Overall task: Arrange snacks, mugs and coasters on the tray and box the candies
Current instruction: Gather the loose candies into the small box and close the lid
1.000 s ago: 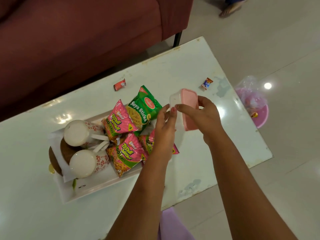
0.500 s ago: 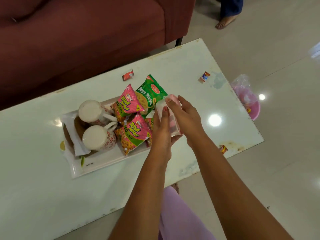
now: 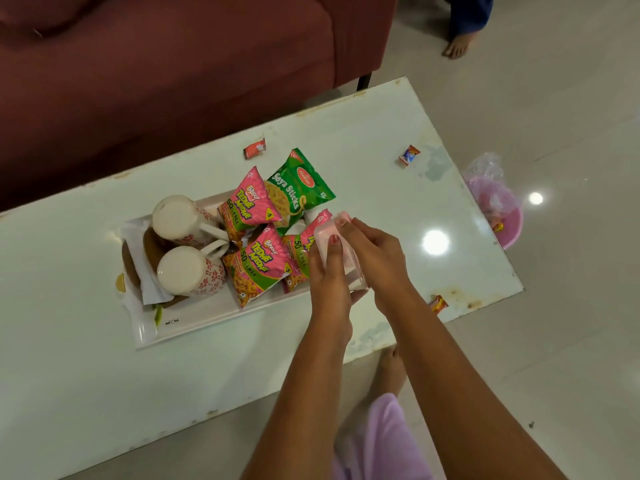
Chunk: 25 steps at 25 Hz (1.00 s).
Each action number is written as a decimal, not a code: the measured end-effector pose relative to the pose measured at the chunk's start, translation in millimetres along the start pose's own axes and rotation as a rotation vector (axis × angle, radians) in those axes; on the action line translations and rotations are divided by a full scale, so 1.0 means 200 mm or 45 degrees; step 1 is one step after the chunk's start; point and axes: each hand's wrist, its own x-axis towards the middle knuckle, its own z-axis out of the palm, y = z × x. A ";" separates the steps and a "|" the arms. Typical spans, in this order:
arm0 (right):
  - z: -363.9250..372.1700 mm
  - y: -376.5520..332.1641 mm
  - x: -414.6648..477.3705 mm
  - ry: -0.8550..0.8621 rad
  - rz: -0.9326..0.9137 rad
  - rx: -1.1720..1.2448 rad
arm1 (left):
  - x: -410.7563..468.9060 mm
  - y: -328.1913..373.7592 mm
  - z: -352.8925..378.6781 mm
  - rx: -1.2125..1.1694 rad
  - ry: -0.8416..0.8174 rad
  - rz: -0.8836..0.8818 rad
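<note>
While both hands close around the small pink box [image 3: 341,251], it sits at the right end of the white tray [image 3: 194,322], against the nearest pink snack packet [image 3: 304,249]. From the head camera, the left hand [image 3: 329,271] wraps the box's near side with the thumb laid across its top, and the right hand [image 3: 375,256] grips the far side, fingertips curled over the upper edge. Whether the box rests on the tray or is held just above it, I cannot tell.

On the tray, two more pink packets [image 3: 258,268] lie beside a green Soya Sticks packet [image 3: 299,188], all overlapping. At the tray's left end two white mugs [image 3: 188,270] with red flower prints lie tipped over brown round coasters [image 3: 133,268] and a white napkin [image 3: 149,289].

The tray sits on a white table [image 3: 86,393]. Loose on the tabletop are a red candy [image 3: 254,148] beyond the packets, a blue and orange candy [image 3: 409,155] towards the far right, and an orange candy [image 3: 438,303] at the near right edge. A pink bowl [image 3: 509,233] with a clear bag stands on the floor just past the table's right end. A maroon sofa [image 3: 173,81] runs behind the table.
</note>
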 end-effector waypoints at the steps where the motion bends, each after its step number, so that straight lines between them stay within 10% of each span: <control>1: -0.02 -0.01 0.03 -0.032 0.014 -0.007 | 0.02 0.00 0.02 -0.014 0.017 -0.004; 19: -0.31 -0.17 0.51 -0.249 0.260 0.012 | 0.23 0.03 0.23 -0.471 0.033 -0.116; 25: -0.39 0.09 0.79 0.194 -0.111 -1.070 | 0.27 0.04 0.21 -0.769 -0.121 -0.231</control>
